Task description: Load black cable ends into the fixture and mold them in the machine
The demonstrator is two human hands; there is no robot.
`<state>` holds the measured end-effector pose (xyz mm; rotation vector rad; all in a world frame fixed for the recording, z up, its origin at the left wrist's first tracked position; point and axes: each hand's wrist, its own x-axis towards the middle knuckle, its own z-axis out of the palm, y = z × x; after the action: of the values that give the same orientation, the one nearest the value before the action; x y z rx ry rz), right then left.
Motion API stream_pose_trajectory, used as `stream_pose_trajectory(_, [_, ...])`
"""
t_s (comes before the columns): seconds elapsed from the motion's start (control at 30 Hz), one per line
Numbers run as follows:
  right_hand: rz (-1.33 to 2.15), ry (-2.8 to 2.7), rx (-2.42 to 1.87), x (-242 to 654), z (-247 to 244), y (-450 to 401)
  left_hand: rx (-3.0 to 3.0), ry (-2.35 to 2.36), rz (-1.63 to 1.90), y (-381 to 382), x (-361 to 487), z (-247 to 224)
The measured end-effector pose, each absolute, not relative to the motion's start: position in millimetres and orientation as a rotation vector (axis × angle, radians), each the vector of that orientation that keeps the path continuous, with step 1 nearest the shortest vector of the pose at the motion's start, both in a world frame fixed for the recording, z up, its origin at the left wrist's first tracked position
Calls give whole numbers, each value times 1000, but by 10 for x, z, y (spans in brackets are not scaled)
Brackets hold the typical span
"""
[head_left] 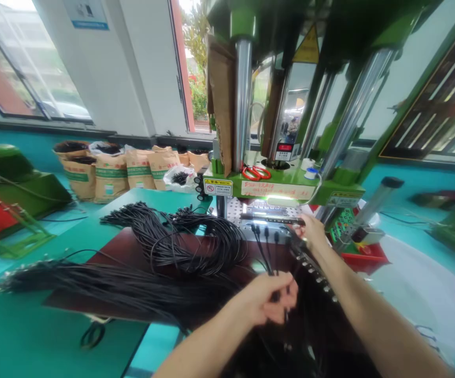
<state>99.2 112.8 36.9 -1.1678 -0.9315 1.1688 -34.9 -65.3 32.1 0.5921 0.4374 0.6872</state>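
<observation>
My left hand (276, 298) is closed round several thin black cables (264, 254), whose plug ends point up toward the machine. Further forward, my right hand (309, 229) reaches to the right end of a dark bar (272, 218) under the green press; its fingertips are partly hidden, so its grip is unclear. Below that hand runs a dark strip (316, 270) with a row of shiny metal ends. Coiled black cables (196, 241) lie left of my hands on a dark red board (113, 252), and a long straight bundle (113, 286) lies nearer to me.
The green press (286, 184) with steel columns stands ahead, red scissors (256, 172) on its ledge. A red tray (369, 257) and a large white round surface (420, 289) are at the right. Filled brown sacks (111, 176) line the wall at the back left.
</observation>
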Motion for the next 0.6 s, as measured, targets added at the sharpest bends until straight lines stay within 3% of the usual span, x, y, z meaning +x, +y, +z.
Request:
stream_pose_trajectory(0.17, [1118, -911, -1220, 1109, 329, 1023, 729, 434, 770, -805, -506, 382])
stream_pose_trajectory(0.4, [1189, -924, -1297, 1553, 114, 862, 380, 267, 1805, -474, -2055, 979])
stream_pose_trajectory(0.47, [1261, -956, -1318, 1651, 78, 827, 329, 493, 1972, -284, -2434, 922])
stream_pose_trajectory(0.6, [1331, -1090, -1389, 1785, 28, 818, 267, 908, 1962, 74, -2759, 549])
